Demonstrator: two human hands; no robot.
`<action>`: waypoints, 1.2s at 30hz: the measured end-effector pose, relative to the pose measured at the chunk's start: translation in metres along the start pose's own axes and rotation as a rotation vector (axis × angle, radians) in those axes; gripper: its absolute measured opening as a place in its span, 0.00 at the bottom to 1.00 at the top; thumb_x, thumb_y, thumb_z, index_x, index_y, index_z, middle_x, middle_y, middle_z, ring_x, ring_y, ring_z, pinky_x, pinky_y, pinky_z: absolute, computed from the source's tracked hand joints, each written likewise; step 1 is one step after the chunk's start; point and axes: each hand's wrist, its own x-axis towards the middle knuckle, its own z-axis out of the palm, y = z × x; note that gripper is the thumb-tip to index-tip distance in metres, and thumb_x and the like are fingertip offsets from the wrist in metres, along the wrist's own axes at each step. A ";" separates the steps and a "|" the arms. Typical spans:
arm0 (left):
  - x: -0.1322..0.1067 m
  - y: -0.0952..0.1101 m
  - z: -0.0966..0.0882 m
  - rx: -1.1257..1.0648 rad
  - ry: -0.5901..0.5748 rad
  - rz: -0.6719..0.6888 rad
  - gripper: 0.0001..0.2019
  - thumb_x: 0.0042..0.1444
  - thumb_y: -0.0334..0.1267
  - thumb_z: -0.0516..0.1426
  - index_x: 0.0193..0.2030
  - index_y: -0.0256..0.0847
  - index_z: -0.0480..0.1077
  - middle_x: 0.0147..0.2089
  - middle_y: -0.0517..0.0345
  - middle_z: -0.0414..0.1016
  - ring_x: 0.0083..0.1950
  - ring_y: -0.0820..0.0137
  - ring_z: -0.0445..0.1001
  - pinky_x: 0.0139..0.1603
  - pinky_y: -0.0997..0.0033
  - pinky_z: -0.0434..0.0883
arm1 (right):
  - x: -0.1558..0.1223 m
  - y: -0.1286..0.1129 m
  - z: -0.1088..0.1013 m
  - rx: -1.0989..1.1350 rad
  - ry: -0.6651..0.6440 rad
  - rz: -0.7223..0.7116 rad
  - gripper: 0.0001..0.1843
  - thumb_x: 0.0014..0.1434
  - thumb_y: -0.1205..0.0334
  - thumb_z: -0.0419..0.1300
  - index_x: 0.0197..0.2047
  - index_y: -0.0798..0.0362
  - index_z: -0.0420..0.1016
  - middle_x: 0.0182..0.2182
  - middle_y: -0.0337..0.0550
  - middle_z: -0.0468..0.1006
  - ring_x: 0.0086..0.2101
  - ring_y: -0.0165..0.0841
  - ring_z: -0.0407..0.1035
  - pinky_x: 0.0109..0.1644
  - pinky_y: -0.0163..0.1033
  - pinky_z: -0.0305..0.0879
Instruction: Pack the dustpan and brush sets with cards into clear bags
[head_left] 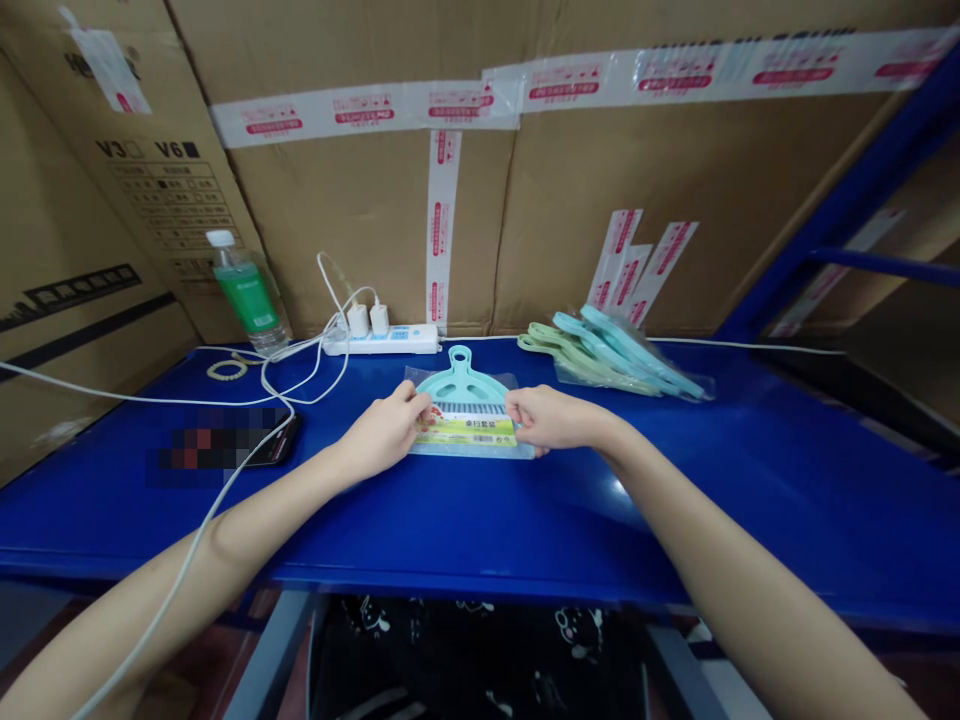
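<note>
A light blue mini dustpan lies in the middle of the blue table, handle pointing away from me, with a row of dark brush bristles across it. Over its near part is a yellow-green printed label, and clear plastic wrapping shows round the set. My left hand is closed on the left edge of this packed dustpan set. At the opposite edge my right hand is curled shut on the wrapping by the label. Both sets of fingertips are partly hidden.
Several green and light blue dustpan sets lie bagged at the back right. A white power strip with chargers, a green-labelled bottle, a beaded bracelet and a dark phone are on the left. A white cable crosses my left arm. Cardboard walls the back.
</note>
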 end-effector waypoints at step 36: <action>0.001 0.018 0.007 0.485 -0.038 0.377 0.22 0.63 0.28 0.42 0.62 0.48 0.58 0.41 0.52 0.66 0.41 0.65 0.72 0.31 0.71 0.71 | 0.004 -0.014 0.024 -0.393 0.375 -0.090 0.13 0.61 0.53 0.54 0.39 0.53 0.70 0.35 0.48 0.77 0.37 0.40 0.72 0.31 0.37 0.54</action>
